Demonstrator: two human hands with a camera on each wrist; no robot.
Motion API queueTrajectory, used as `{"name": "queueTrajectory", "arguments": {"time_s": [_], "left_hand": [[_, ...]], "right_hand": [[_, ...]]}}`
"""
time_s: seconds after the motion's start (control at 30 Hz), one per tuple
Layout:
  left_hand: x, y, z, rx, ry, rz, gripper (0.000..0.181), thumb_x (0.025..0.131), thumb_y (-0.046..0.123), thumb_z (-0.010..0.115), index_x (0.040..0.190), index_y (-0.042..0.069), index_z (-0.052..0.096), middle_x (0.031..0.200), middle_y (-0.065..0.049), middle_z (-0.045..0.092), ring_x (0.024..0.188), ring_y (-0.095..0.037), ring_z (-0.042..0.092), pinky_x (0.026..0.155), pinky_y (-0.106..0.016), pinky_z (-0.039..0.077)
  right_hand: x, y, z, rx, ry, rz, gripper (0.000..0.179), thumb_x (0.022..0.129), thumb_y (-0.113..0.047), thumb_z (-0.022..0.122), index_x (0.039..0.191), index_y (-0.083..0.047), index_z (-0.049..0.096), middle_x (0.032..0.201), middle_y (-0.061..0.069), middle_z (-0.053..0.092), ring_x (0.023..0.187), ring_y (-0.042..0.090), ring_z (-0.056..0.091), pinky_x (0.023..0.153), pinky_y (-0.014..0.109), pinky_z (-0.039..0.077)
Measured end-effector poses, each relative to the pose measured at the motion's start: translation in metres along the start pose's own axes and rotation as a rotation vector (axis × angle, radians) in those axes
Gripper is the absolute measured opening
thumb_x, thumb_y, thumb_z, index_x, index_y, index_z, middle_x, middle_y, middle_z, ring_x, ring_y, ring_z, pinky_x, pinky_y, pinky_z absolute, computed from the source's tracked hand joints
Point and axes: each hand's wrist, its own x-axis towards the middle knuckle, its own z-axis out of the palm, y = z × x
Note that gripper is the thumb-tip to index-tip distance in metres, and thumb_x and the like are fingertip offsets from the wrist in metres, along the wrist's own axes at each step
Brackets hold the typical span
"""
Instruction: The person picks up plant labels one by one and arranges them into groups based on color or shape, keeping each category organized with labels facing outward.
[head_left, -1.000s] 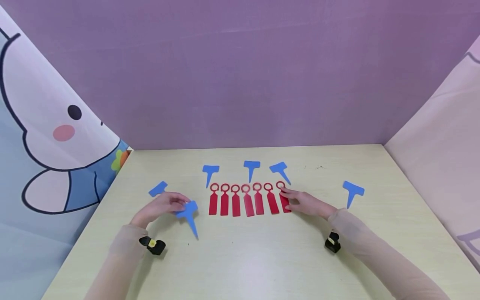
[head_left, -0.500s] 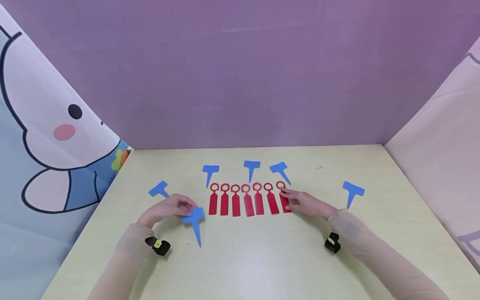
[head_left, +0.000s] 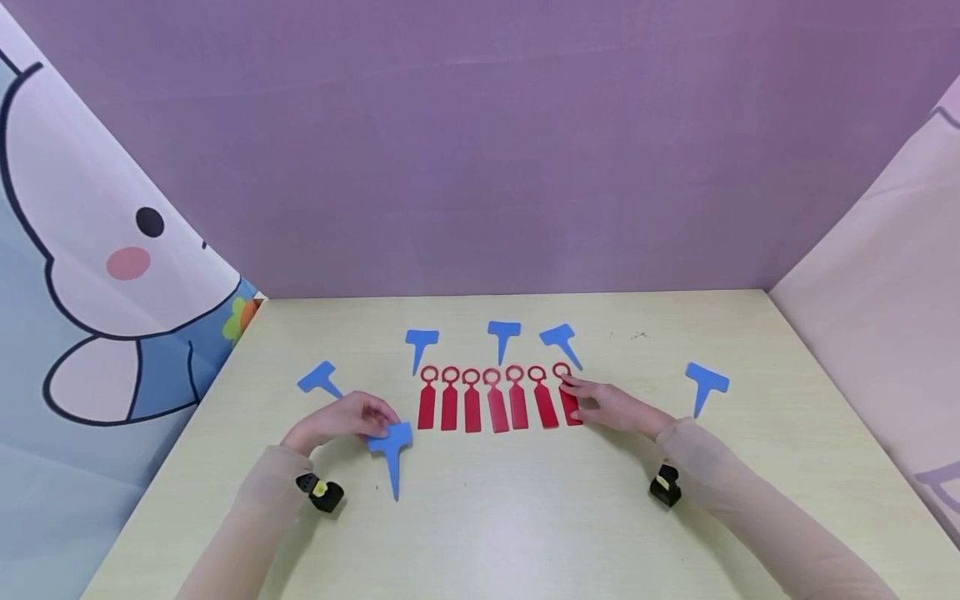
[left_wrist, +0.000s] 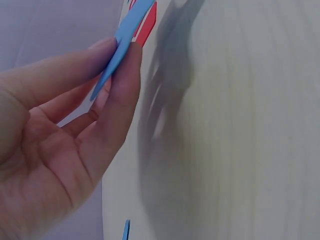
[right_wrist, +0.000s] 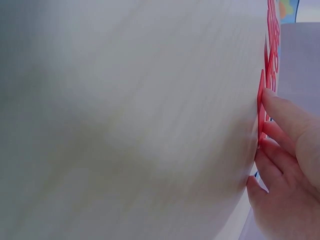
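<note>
My left hand (head_left: 347,418) pinches a blue T-shaped plant label (head_left: 391,442) by one end of its crossbar, its point directed toward me. The left wrist view shows this label (left_wrist: 131,25) between thumb and fingertips, above the shadow on the table. My right hand (head_left: 613,407) rests its fingers on the rightmost red ring-topped tag (head_left: 570,408), partly covering it. In the right wrist view its thumb and fingertips touch that tag (right_wrist: 261,102) flat on the table. Several more red tags (head_left: 497,408) lie to its left in an even row, rings pointing away from me.
Behind the row lie three blue labels, one at left (head_left: 422,340), one mid (head_left: 503,332) and one tilted (head_left: 558,336). Another label (head_left: 318,377) is beyond my left hand, and one (head_left: 706,382) sits far right. A purple partition (head_left: 510,167) borders the table's back.
My left hand has moved right and slightly toward me with the blue plant label, whose point has swung straighter toward me. The right hand has stayed on the red tag.
</note>
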Motion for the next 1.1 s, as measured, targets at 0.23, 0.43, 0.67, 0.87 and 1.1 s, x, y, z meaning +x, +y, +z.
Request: {"name": "queueTrajectory", "arguments": {"time_s": [0.23,0.43,0.67,0.87,1.1], "left_hand": [[0.001,0.0,0.003,0.053,0.0,0.024,0.018,0.082,0.007,0.061,0.097,0.0,0.064,0.078,-0.005,0.06,0.067,-0.017,0.052,0.062,-0.026,0.047],[0.002,0.001,0.006,0.114,0.012,0.032,0.015,0.081,0.005,0.061,0.095,-0.001,0.064,0.076,-0.004,0.06,0.066,-0.016,0.052,0.063,-0.025,0.046],[0.004,0.001,0.009,0.169,0.031,0.048,0.013,0.08,0.002,0.061,0.093,-0.002,0.064,0.077,-0.004,0.06,0.068,-0.015,0.052,0.064,-0.024,0.046],[0.005,0.002,0.012,0.223,0.064,0.058,0.011,0.08,0.0,0.061,0.09,0.0,0.065,0.074,-0.001,0.059,0.066,-0.014,0.05,0.061,-0.023,0.046],[0.005,0.004,0.016,0.283,0.099,0.045,0.009,0.078,-0.001,0.062,0.087,0.0,0.065,0.072,-0.001,0.057,0.065,-0.013,0.049,0.06,-0.024,0.044]], "right_hand": [[0.0,0.001,0.0,0.017,-0.006,0.012,0.055,0.083,-0.015,0.061,0.132,-0.002,0.039,0.142,0.014,0.026,0.128,0.037,0.023,0.093,0.039,0.039],[0.001,0.001,0.0,0.018,-0.008,0.025,0.055,0.083,-0.015,0.061,0.132,-0.003,0.039,0.142,0.014,0.027,0.128,0.036,0.024,0.092,0.037,0.041],[0.0,0.0,-0.001,0.023,-0.007,0.037,0.055,0.083,-0.015,0.061,0.132,-0.004,0.039,0.142,0.014,0.027,0.128,0.036,0.024,0.092,0.037,0.042],[0.0,0.0,0.0,0.025,-0.006,0.036,0.055,0.084,-0.014,0.061,0.132,-0.003,0.038,0.142,0.014,0.027,0.128,0.036,0.023,0.094,0.04,0.039],[0.0,-0.001,0.0,0.029,-0.005,0.023,0.055,0.084,-0.014,0.06,0.132,-0.002,0.038,0.142,0.014,0.026,0.128,0.036,0.023,0.094,0.04,0.039]]}}
